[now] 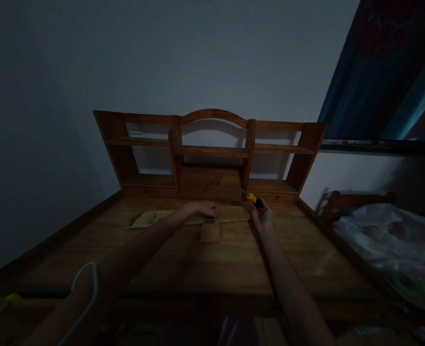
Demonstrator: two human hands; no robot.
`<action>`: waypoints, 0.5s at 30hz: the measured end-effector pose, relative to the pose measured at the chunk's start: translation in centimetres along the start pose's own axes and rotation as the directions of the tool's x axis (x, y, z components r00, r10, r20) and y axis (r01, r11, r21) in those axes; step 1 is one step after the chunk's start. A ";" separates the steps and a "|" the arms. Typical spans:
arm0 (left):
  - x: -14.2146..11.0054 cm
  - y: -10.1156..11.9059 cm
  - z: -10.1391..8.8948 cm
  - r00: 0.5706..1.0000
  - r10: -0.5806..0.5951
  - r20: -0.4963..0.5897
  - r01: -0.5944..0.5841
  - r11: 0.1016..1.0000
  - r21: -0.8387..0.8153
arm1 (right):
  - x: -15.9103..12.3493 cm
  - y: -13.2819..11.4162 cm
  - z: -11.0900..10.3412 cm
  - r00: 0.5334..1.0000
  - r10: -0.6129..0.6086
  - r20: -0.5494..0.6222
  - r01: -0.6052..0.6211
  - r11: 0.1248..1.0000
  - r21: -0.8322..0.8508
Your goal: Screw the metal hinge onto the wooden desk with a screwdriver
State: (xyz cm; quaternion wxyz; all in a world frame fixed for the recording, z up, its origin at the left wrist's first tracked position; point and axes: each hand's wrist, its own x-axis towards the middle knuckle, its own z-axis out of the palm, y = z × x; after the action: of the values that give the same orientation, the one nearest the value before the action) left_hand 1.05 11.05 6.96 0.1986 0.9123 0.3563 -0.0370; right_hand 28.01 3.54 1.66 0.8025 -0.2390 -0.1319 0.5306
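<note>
White cord loops over the left forearm at the bottom of the view, with a small yellow object near the lower left corner. Past it spreads the desk, its pale wooden top dimly lit and showing straight grain. A long, light wooden strip lies across it toward the back, and a short wooden piece juts from its front edge toward the camera. Where the two meet sits a small metal hinge. The left hand is right at the hinge, fingers curled downward; whether they grip anything I cannot tell. The right hand, just beyond the strip's right end, has its fingers closed around the black part of a yellow-and-black screwdriver, whose shaft points up and to the left.

Along the desk's back stands a brown wooden shelf unit with an arched centre, against a plain pale wall. At upper right hangs a dark blue curtain; below it, beside the desk, crumpled clear plastic lies near a wooden frame.
</note>
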 end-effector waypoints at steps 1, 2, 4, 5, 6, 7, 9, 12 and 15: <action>-0.1 0.1 -0.1 1.000 0.002 0.003 -0.002 1.000 0.007 | 0.0 0.0 0.0 1.000 0.008 -0.004 -0.008 1.000 0.003; -0.2 0.3 -0.2 1.000 0.006 0.009 -0.006 1.000 0.014 | -0.1 0.0 0.0 1.000 0.014 -0.006 -0.014 1.000 0.005; -0.4 0.5 -0.4 1.000 0.016 0.022 -0.016 1.000 0.025 | -0.1 0.0 0.0 1.000 0.021 -0.009 -0.020 1.000 0.007; -0.5 0.6 -0.5 0.999 0.020 0.027 -0.021 0.999 0.031 | -0.1 0.0 0.0 1.000 0.020 -0.011 -0.020 1.000 0.007; -0.5 0.7 -0.6 0.999 0.023 0.031 -0.024 0.999 0.037 | 0.0 0.0 0.0 1.000 0.017 -0.011 -0.017 1.000 0.006; -0.6 0.8 -0.7 0.999 0.024 0.034 -0.025 0.999 0.043 | 0.0 0.0 -0.1 1.000 0.012 -0.010 -0.012 1.000 0.005; -0.6 1.0 -0.8 0.999 0.020 0.037 -0.022 0.998 0.055 | 0.2 0.0 -0.1 1.000 -0.001 -0.007 0.001 1.000 0.003; -0.6 1.1 -0.8 0.999 0.002 0.038 -0.005 0.997 0.071 | 0.5 0.2 -0.3 1.000 -0.017 0.001 0.017 1.000 0.004; -0.6 1.1 -0.8 0.999 -0.012 0.045 0.008 0.997 0.079 | 0.5 0.3 -0.5 0.999 -0.032 0.023 0.032 0.999 0.000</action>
State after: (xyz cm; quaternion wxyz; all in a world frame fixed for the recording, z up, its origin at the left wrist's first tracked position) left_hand 1.24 10.24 8.22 0.1701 0.9165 0.3546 -0.0726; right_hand 28.22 4.00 1.02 0.8093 -0.2310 -0.1452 0.5203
